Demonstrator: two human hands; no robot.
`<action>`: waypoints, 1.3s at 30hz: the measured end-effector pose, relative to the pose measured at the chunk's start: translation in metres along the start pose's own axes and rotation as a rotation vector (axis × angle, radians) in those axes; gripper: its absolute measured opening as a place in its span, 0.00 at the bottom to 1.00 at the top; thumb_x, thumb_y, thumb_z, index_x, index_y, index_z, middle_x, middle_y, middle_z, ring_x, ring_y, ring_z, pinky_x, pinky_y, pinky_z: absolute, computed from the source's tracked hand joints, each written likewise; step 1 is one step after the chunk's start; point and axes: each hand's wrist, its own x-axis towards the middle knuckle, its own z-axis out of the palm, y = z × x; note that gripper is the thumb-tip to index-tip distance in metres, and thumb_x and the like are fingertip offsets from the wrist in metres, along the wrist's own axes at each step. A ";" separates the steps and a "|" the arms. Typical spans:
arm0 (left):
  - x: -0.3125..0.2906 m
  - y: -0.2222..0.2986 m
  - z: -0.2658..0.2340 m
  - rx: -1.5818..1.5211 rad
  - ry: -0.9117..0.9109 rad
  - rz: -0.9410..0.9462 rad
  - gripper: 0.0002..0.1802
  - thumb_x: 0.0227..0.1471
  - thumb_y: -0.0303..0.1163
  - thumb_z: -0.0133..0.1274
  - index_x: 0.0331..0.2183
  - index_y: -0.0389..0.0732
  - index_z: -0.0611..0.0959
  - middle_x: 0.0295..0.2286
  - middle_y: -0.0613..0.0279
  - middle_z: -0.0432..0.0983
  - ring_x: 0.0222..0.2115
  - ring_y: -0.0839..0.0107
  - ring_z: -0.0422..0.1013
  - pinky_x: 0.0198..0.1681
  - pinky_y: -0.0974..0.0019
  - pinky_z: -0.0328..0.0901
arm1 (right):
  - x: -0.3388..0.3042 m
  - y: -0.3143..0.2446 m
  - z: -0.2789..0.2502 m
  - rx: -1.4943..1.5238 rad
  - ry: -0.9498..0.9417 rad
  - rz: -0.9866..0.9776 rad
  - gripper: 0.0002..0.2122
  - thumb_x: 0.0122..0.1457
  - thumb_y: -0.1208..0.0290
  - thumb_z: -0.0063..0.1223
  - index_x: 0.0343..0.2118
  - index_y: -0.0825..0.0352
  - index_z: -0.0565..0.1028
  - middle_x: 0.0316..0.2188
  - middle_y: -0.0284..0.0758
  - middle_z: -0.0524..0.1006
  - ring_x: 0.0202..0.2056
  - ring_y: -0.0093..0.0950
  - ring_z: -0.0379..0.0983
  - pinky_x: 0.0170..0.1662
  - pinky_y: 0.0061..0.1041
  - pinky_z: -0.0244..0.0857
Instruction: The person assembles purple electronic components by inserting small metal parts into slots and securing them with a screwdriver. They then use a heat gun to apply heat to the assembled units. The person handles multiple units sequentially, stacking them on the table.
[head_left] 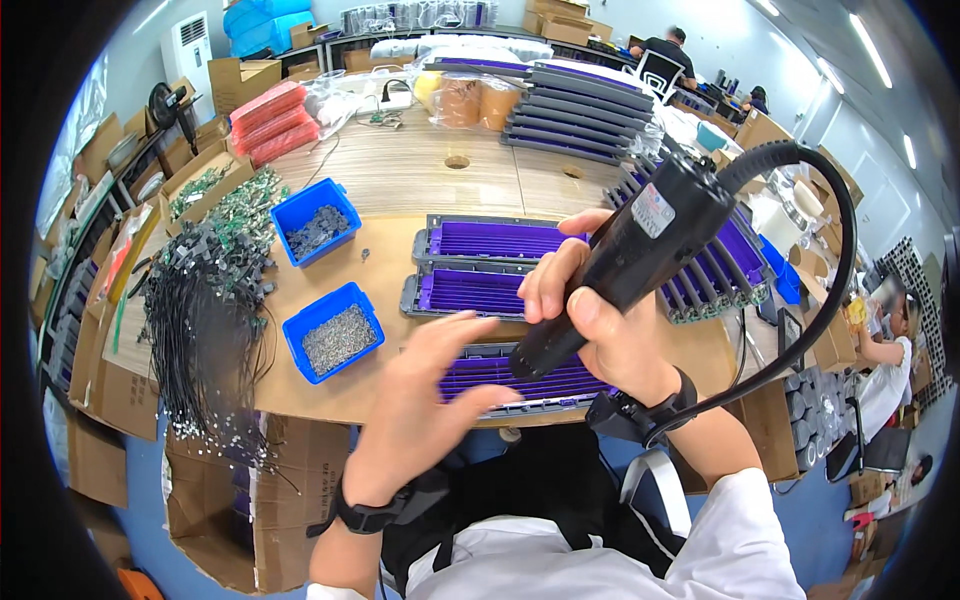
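My right hand (625,340) is wrapped round a black corded electric screwdriver (625,265), held slantwise with its narrower end toward my left hand. The cord loops from its upper end down to the right past my wrist. My left hand (420,400) is empty, its fingers stretched out and slightly blurred, just left of the tool's lower end. Beneath the hands lie long purple-and-grey plastic housings: a far housing (490,238), a middle housing (465,290) and a near housing (460,378), the last two partly hidden by my hands and the tool.
Left of the housings stand a blue bin (350,208) of dark small parts and a blue bin (375,328) of small metal pieces. Black cables (205,310) hang over the left edge. Stacked grey housings (580,110) lie at the back; people sit farther off.
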 end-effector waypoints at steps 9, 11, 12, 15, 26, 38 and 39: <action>0.014 0.022 0.032 0.049 0.020 0.027 0.26 0.42 0.34 0.69 0.41 0.31 0.79 0.30 0.51 0.76 0.33 0.54 0.72 0.43 0.55 0.66 | -0.015 -0.046 -0.050 -0.394 -0.037 0.010 0.32 0.49 0.71 0.68 0.57 0.71 0.66 0.42 0.38 0.77 0.48 0.31 0.72 0.53 0.33 0.66; 0.009 0.016 0.028 0.127 0.066 0.064 0.26 0.42 0.33 0.69 0.42 0.31 0.79 0.30 0.52 0.77 0.33 0.55 0.73 0.45 0.53 0.66 | -0.033 -0.071 -0.078 -0.620 0.254 -0.026 0.31 0.49 0.79 0.66 0.58 0.70 0.67 0.49 0.38 0.75 0.49 0.29 0.72 0.53 0.31 0.68; 0.011 0.017 0.028 0.144 0.096 0.065 0.23 0.39 0.28 0.70 0.39 0.32 0.82 0.30 0.53 0.78 0.30 0.59 0.73 0.41 0.62 0.67 | -0.045 -0.085 -0.085 -0.842 0.492 -0.241 0.23 0.58 0.78 0.55 0.56 0.73 0.66 0.47 0.42 0.75 0.48 0.34 0.74 0.53 0.34 0.68; 0.012 0.016 0.033 0.112 0.144 0.131 0.23 0.39 0.30 0.70 0.39 0.33 0.82 0.30 0.54 0.78 0.31 0.57 0.73 0.44 0.59 0.66 | -0.106 -0.118 -0.079 -0.580 0.349 -0.754 0.12 0.56 0.66 0.58 0.39 0.68 0.74 0.36 0.34 0.74 0.39 0.27 0.74 0.45 0.25 0.68; -0.016 0.038 0.050 0.182 0.077 0.185 0.27 0.39 0.37 0.69 0.40 0.35 0.80 0.36 0.53 0.78 0.40 0.55 0.75 0.52 0.47 0.65 | -0.062 -0.001 0.017 -0.139 0.225 -0.230 0.31 0.54 0.51 0.64 0.50 0.69 0.64 0.31 0.39 0.76 0.32 0.36 0.77 0.51 0.42 0.71; -0.050 -0.055 -0.036 0.260 0.110 -0.137 0.24 0.44 0.22 0.63 0.46 0.36 0.79 0.48 0.51 0.73 0.50 0.52 0.69 0.51 0.59 0.66 | 0.066 -0.060 0.000 0.192 -0.139 -0.451 0.26 0.65 0.70 0.46 0.62 0.70 0.53 0.29 0.28 0.64 0.23 0.15 0.63 0.33 0.24 0.61; -0.052 -0.062 -0.033 0.246 0.124 -0.154 0.24 0.44 0.22 0.63 0.46 0.36 0.79 0.49 0.51 0.73 0.49 0.53 0.70 0.51 0.59 0.66 | 0.080 -0.059 -0.003 0.178 -0.187 -0.450 0.25 0.65 0.71 0.46 0.62 0.69 0.53 0.30 0.29 0.65 0.24 0.16 0.63 0.34 0.25 0.61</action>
